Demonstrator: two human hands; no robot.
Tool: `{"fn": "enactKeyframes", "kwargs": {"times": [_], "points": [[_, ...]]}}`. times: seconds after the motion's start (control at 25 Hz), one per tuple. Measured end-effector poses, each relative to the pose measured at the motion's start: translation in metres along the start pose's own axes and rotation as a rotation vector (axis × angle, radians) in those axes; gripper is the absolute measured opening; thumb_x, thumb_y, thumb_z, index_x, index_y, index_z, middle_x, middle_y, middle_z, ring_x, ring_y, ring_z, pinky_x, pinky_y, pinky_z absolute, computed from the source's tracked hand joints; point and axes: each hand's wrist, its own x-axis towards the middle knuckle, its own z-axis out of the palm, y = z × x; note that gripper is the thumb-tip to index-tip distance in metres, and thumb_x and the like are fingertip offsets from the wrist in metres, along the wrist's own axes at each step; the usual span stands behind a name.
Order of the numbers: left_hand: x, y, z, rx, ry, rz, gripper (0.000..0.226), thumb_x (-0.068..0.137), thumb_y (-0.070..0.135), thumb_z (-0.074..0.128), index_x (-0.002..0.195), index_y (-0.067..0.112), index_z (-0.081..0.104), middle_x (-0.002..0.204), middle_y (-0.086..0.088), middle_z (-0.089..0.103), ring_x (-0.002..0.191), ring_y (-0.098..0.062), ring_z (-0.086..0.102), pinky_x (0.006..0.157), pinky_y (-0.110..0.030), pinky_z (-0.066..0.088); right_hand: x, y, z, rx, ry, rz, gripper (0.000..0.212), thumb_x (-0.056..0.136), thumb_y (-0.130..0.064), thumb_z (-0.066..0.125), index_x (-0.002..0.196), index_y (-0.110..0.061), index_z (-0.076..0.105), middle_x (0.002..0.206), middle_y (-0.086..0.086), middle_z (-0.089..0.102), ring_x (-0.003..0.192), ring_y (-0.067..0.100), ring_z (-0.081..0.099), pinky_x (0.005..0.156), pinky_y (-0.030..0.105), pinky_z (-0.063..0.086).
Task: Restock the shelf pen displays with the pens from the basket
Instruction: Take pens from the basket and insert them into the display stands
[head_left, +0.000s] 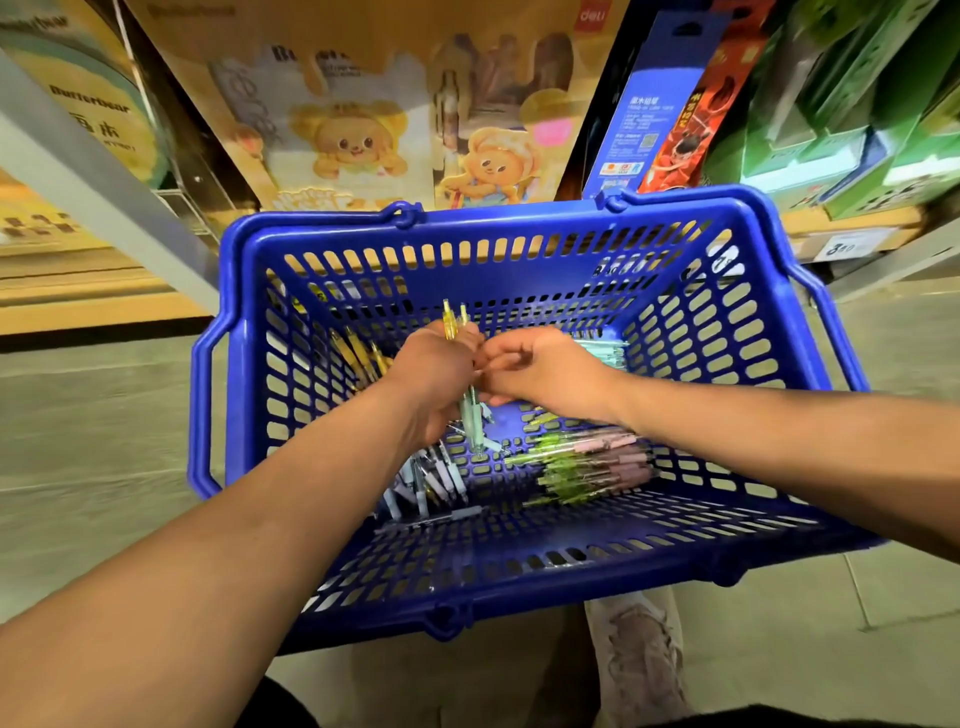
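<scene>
Head view: your blue basket (519, 291) sits near and low, so both forearms angle down into it. Loose pens (587, 467) lie grouped by colour on its floor. Your left hand (436, 374) wraps a small upright bundle of pens (451, 321), likely collecting one batch to carry; your right hand (540, 369) curls its fingers against that bundle, but whether they pinch a pen you cannot tell

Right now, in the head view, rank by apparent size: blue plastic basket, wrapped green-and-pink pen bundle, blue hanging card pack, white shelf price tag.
1. Blue plastic basket.
2-3. Blue hanging card pack and wrapped green-and-pink pen bundle: alike, pack farther off, so unranked.
4. White shelf price tag.
</scene>
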Motion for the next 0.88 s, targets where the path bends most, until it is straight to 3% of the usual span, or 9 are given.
{"fn": "enactKeyframes", "kwargs": {"times": [0.04,0.12,0.2,0.28,0.4,0.56,0.72,0.88], "points": [[0.001,0.0,-0.001,0.003,0.022,0.01,0.021,0.11,0.023,0.042,0.121,0.011,0.055,0.122,-0.013,0.068,0.092,-0.019,0.071,0.074,-0.037,0.062,0.002,0.005,-0.009,-0.04,-0.007,0.022,0.014,0.087,-0.015,0.079,0.085,-0.029,0.076,0.078,0.015,0.071,0.078,0.011,0.074,0.076,0.024,0.06],[0.004,0.002,-0.004,0.014,0.052,0.02,0.024,0.11,0.021,0.042,0.13,0.012,0.051,0.124,-0.011,0.067,0.102,-0.023,0.069,0.064,-0.034,0.057,0.009,0.019,-0.035,-0.397,-0.005,0.107,0.009,0.088,-0.025,0.077,0.096,-0.026,0.074,0.093,0.0,0.077,0.084,0.006,0.072,0.087,0.027,0.058],[0.005,0.003,-0.006,0.002,0.047,0.009,0.026,0.11,0.021,0.041,0.133,0.012,0.048,0.113,-0.012,0.07,0.088,-0.024,0.069,0.071,-0.039,0.06,0.011,0.042,-0.058,-0.94,-0.068,0.2,0.018,0.092,-0.025,0.072,0.11,-0.026,0.07,0.113,-0.007,0.072,0.097,0.008,0.067,0.094,0.024,0.051],[0.003,0.004,-0.005,-0.032,0.023,-0.001,0.018,0.109,0.015,0.04,0.125,0.012,0.049,0.092,-0.011,0.065,0.072,-0.023,0.064,0.077,-0.043,0.057,0.006,0.064,-0.066,-1.274,-0.19,0.232,0.03,0.096,-0.023,0.066,0.126,-0.025,0.063,0.126,-0.002,0.064,0.104,0.016,0.064,0.091,0.023,0.048],[0.004,0.005,-0.002,-0.058,0.026,-0.004,0.016,0.105,0.006,0.039,0.103,0.012,0.054,0.073,-0.004,0.049,0.06,-0.018,0.048,0.062,-0.036,0.05,0.003,0.081,-0.061,-1.455,-0.276,0.19,0.036,0.098,-0.018,0.061,0.134,-0.022,0.056,0.137,0.005,0.054,0.105,0.026,0.063,0.087,0.032,0.053],[0.005,0.008,-0.003,0.007,0.02,0.02,0.019,0.102,0.007,0.043,0.086,0.011,0.051,0.068,-0.002,0.04,0.058,-0.016,0.038,0.052,-0.031,0.04,0.005,0.083,-0.055,-1.74,-0.33,0.083,0.054,0.093,0.003,0.058,0.143,-0.014,0.043,0.144,0.012,0.047,0.109,0.031,0.064,0.072,0.036,0.054],[0.009,0.008,-0.004,-0.016,0.013,0.021,0.015,0.104,0.007,0.048,0.09,0.009,0.053,0.067,-0.003,0.044,0.055,-0.014,0.041,0.049,-0.029,0.044,0.002,0.086,-0.051,-1.866,-0.399,0.057,0.047,0.092,0.002,0.061,0.135,-0.007,0.047,0.125,0.013,0.06,0.104,0.032,0.063,0.077,0.039,0.057],[0.009,0.008,-0.004,-0.052,-0.001,-0.017,0.01,0.106,0.01,0.048,0.104,0.007,0.057,0.074,-0.005,0.063,0.056,-0.013,0.057,0.059,-0.032,0.059,0.006,0.078,-0.054,-1.837,-0.392,0.098,0.035,0.091,0.001,0.063,0.123,-0.012,0.059,0.109,0.007,0.066,0.092,0.028,0.067,0.075,0.039,0.058]]}}
